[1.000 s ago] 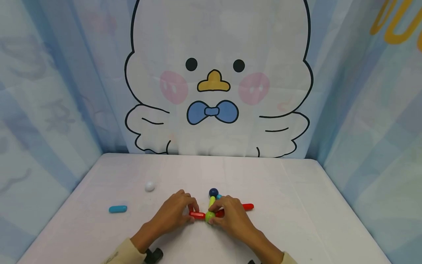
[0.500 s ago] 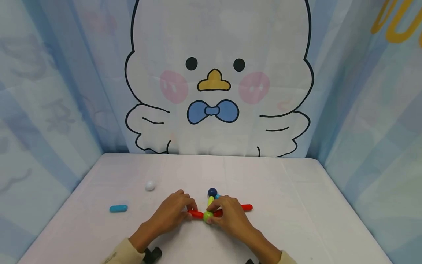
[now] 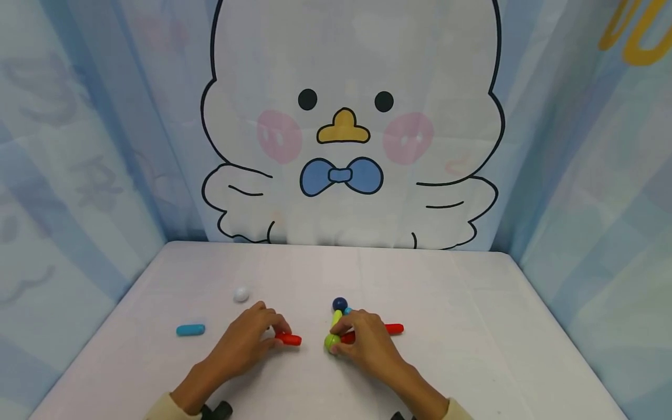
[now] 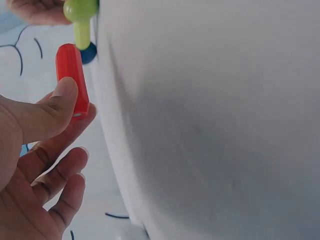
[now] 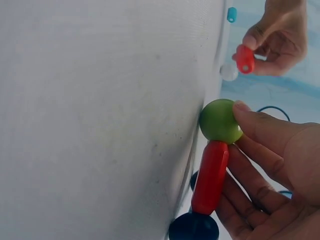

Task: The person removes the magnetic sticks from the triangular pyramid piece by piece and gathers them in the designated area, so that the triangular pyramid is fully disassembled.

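My left hand [image 3: 249,338] pinches a loose red rod [image 4: 72,82] between thumb and index finger; a small hole shows in its end. A gap separates this rod from the green ball [image 5: 220,121], which my right hand [image 3: 370,344] pinches. Joined to the ball are a second red rod [image 5: 210,177] and a yellow-green rod [image 3: 336,318]. The second red rod meets a navy ball [image 5: 194,227]. Another navy ball [image 3: 339,304] tops the yellow-green rod, with a light-blue piece [image 3: 348,311] beside it. More red rod [image 3: 394,329] emerges beyond my right hand, which hides the middle.
On the white table [image 3: 446,297], a blue rod [image 3: 191,330] and a white ball [image 3: 241,294] lie to the left. Behind stands a cloth backdrop [image 3: 341,216] with a cartoon bird; printed curtains [image 3: 588,192] flank the table.
My left hand has moved left with its red rod, which has come away from the green ball. My right hand stays nearly in place, still pinching that ball.
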Demonstrator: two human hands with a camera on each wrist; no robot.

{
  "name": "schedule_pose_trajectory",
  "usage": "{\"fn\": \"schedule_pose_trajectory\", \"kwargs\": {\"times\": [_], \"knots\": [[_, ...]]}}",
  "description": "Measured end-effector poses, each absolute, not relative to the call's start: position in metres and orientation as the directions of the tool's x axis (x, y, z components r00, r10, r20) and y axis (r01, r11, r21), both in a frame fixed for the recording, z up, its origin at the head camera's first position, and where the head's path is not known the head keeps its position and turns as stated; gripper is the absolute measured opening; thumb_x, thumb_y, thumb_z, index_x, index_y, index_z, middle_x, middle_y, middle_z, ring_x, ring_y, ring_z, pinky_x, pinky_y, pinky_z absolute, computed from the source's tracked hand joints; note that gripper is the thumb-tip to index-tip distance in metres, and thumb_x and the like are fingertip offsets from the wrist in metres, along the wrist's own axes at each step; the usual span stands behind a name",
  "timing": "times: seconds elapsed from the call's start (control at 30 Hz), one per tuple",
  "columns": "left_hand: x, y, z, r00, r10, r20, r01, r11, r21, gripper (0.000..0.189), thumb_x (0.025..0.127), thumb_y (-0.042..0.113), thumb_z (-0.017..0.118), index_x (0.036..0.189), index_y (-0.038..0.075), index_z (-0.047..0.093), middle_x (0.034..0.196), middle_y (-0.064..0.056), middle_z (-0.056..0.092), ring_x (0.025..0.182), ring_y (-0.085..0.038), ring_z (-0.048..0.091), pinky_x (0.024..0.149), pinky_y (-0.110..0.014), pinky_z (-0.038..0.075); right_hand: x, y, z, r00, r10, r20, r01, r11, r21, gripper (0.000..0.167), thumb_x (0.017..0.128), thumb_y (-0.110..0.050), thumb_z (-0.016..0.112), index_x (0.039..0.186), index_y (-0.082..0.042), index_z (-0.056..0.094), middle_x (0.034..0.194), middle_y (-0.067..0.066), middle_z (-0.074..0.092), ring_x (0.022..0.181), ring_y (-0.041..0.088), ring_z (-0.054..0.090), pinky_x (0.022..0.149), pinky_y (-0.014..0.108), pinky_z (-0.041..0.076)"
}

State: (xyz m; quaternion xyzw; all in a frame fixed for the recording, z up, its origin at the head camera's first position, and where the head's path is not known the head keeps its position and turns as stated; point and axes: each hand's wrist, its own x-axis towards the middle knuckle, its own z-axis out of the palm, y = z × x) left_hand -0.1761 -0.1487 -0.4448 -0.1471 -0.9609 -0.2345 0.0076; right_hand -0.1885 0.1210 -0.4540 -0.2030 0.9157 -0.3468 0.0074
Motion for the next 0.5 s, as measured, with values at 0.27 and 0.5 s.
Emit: {"fn": "schedule_pose_trajectory", "kwargs": {"times": [0.27,0.5], "knots": [[-0.157,-0.192,-0.439,-0.987,0.152,0.06,0.162,0.864,0.477,0.029,0.083,0.007,0.089,0.095,0.031,0.076,0.093,0.012,0.063,0.094,-0.01,0.056,0.087,-0.031,0.056,-0.188,0.122,-0.454,-0.913,-0.381,0.144,-0.378,0.661,-0.648,0.026,0.078,-0.016,0.096,0.101,-0.015,0.083,0.095,-0.007,0.075,0.097,0.011,0.064,0.083,0.025,0.053],[-0.147,-0.233,-0.443,-0.997,0.063,0.038,0.074,0.892,0.446,0.027,0.082,0.006,0.09,0.097,0.025,0.077,0.095,0.005,0.062,0.093,-0.015,0.057,0.086,-0.038,0.059,-0.188,0.121,-0.453,-0.914,-0.384,0.132,-0.372,0.657,-0.656,0.027,0.077,-0.015,0.096,0.101,-0.015,0.083,0.096,-0.007,0.075,0.098,0.011,0.065,0.084,0.026,0.053]]}}
